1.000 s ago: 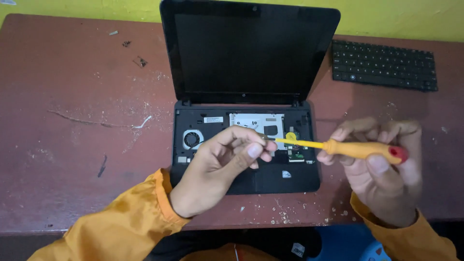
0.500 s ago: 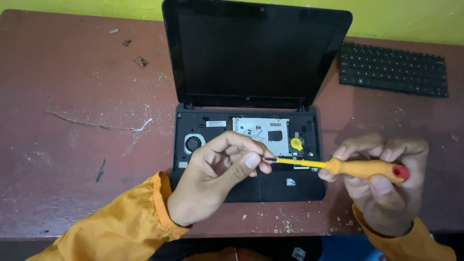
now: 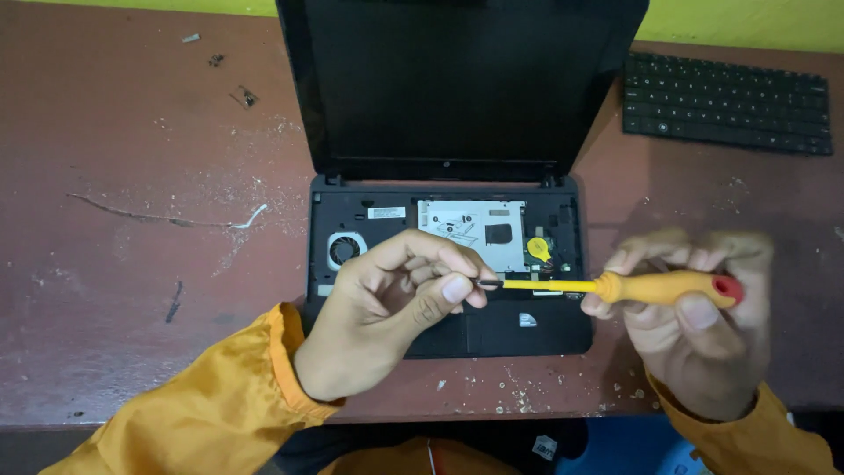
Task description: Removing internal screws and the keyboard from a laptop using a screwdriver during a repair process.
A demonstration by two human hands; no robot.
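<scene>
Hands unchanged vs 0.5 s ago: right (image 3: 694, 330) grips screwdriver (image 3: 615, 286), left (image 3: 387, 312) pinches its tip.

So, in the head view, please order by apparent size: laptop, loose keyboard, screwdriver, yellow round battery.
1. laptop
2. loose keyboard
3. screwdriver, though it is nearer the camera, so this rank is unsure
4. yellow round battery

A small electronics repair bench: a worn, scratched reddish table (image 3: 132, 290) strewn with debris, an opened laptop (image 3: 448, 220) showing its internals, its removed keyboard (image 3: 725, 104) lying far right.
</scene>
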